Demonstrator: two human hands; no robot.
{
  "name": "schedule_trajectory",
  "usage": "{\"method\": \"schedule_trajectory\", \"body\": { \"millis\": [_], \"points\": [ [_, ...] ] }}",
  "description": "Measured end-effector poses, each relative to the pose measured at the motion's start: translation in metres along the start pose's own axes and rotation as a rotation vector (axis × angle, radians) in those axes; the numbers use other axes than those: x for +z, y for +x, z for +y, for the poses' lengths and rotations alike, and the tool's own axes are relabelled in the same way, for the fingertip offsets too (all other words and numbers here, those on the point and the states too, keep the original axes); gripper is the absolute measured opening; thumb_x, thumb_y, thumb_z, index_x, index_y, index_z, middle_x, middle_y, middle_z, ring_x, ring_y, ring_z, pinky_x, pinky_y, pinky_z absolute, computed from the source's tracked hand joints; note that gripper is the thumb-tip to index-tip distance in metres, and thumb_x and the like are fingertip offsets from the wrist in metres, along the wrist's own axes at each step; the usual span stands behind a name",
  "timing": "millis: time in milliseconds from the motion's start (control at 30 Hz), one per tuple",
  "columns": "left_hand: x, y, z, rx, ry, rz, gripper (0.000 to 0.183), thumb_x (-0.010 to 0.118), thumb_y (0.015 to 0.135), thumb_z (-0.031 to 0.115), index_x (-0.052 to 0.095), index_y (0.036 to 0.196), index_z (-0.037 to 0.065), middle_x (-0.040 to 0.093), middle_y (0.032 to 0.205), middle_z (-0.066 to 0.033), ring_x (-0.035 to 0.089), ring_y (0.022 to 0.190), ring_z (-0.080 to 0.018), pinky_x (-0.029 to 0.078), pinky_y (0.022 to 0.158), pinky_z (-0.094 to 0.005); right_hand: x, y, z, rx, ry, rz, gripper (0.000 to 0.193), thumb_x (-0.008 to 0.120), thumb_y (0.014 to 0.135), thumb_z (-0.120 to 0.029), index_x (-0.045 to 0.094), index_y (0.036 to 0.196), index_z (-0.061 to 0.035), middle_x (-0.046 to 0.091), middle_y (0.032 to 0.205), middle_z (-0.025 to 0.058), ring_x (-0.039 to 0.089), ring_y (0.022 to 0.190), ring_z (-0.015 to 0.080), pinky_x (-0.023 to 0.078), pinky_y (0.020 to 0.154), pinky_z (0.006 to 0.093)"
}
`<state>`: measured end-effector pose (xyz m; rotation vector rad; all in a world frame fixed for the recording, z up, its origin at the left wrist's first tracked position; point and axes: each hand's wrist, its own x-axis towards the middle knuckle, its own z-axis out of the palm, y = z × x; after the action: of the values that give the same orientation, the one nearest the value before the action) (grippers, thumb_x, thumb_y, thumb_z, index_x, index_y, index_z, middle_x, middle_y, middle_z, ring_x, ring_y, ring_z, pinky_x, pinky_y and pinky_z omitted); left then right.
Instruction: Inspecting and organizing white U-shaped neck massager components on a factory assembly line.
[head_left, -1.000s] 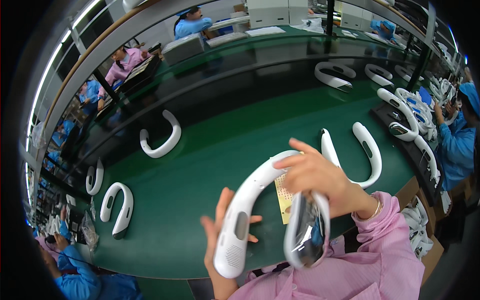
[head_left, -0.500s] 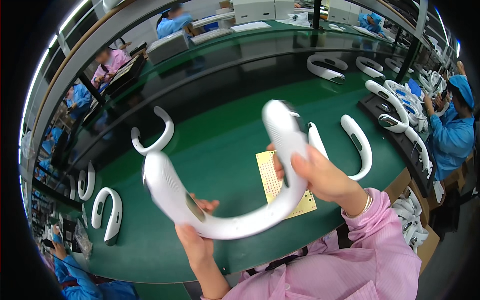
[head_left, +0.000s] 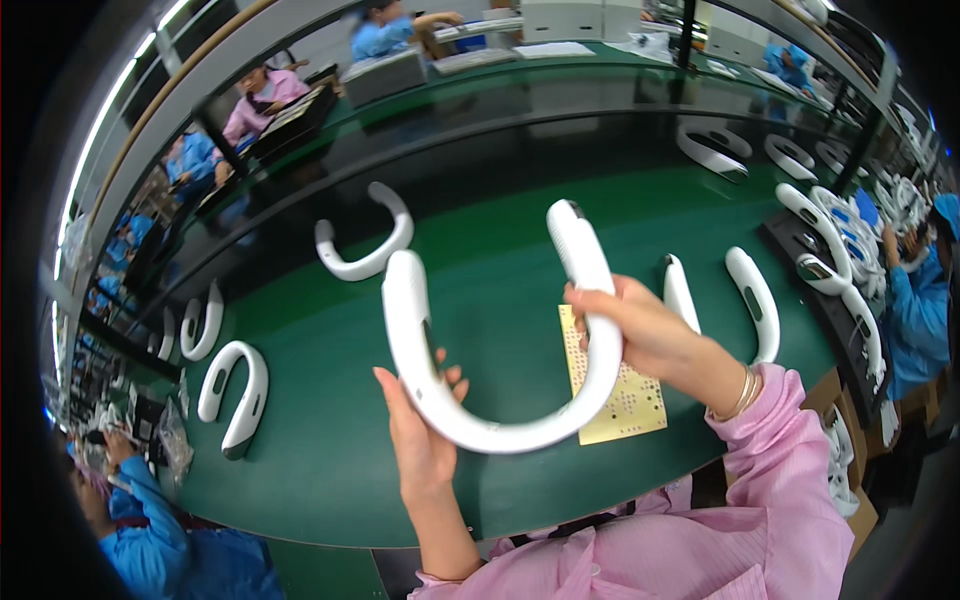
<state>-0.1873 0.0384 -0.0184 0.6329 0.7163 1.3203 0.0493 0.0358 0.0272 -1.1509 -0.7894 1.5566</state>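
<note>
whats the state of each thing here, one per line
white u-shaped neckband: held up off the belt in both hands, open end away from the person
left hand: gripping the left arm
right hand: gripping the right arm
yellow perforated sheet: flat on the belt
other neckbands: lying on the green belt, untouched

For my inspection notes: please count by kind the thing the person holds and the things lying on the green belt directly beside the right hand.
White U-shaped bands: 2, the held band and the lying band
Yellow perforated card: 1
Total: 3
</note>
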Motion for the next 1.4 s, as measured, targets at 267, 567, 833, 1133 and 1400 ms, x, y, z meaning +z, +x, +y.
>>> {"method": "schedule_trajectory", "body": {
  "millis": [267,567,833,1133,1400],
  "points": [
    [-0.007,-0.001,-0.004,0.0,0.056,-0.003,0.046,0.04,0.095,0.034,0.046,0.123,-0.002,0.048,0.121,-0.0122,0.049,0.104,-0.0215,0.042,0.09,-0.0345,-0.059,0.186,-0.023,-0.008,0.495,0.27,0.048,0.05,0.09,-0.036,0.035,0.117,0.0011,0.045,0.115,0.0203,0.053,0.103,0.0294,0.046,0.088,0.0443],
    [-0.013,-0.002,-0.001,0.025,0.034,0.072,0.025,0.045,0.092,0.018,0.055,0.106,0.0,0.057,0.102,-0.0097,0.055,0.088,-0.0154,0.045,0.078,-0.029,0.056,0.254,0.055,-1.089,-1.438,-0.068,0.054,0.064,0.073,-0.013,0.047,0.124,-0.0038,0.046,0.129,0.0162,0.037,0.124,0.0322,0.027,0.106,0.0406],
    [-0.023,-0.003,0.008,0.313,0.427,0.175,0.022,0.049,0.086,0.003,0.055,0.107,0.0,0.055,0.11,-0.0094,0.054,0.099,-0.0172,0.046,0.082,-0.0298,0.091,0.253,0.052,-1.095,-1.276,-0.166,0.021,0.061,0.079,-0.015,0.054,0.098,-0.009,0.051,0.095,0.0087,0.046,0.099,0.0273,0.029,0.094,0.0465],
    [-0.024,-0.027,0.063,0.75,1.055,-0.519,0.082,0.084,0.055,0.023,0.046,0.123,-0.002,0.058,0.109,-0.0162,0.057,0.099,-0.0293,0.044,0.086,-0.0353,0.039,0.008,-0.053,-0.736,-0.82,-0.808,0.035,0.055,0.088,-0.027,0.06,0.11,-0.0012,0.058,0.098,0.0087,0.049,0.093,0.0213,0.037,0.085,0.0339],
    [0.0,-0.055,0.015,0.208,0.013,-0.472,0.056,0.056,0.086,0.039,0.039,0.116,-0.006,0.056,0.087,-0.0153,0.059,0.069,-0.0197,0.05,0.062,-0.0313,-0.025,-0.036,0.062,-0.315,-0.097,-0.418,0.075,0.057,0.083,-0.049,0.028,0.134,-0.0019,0.057,0.101,0.0141,0.059,0.09,0.0247,0.048,0.079,0.0356]
  ]
}}
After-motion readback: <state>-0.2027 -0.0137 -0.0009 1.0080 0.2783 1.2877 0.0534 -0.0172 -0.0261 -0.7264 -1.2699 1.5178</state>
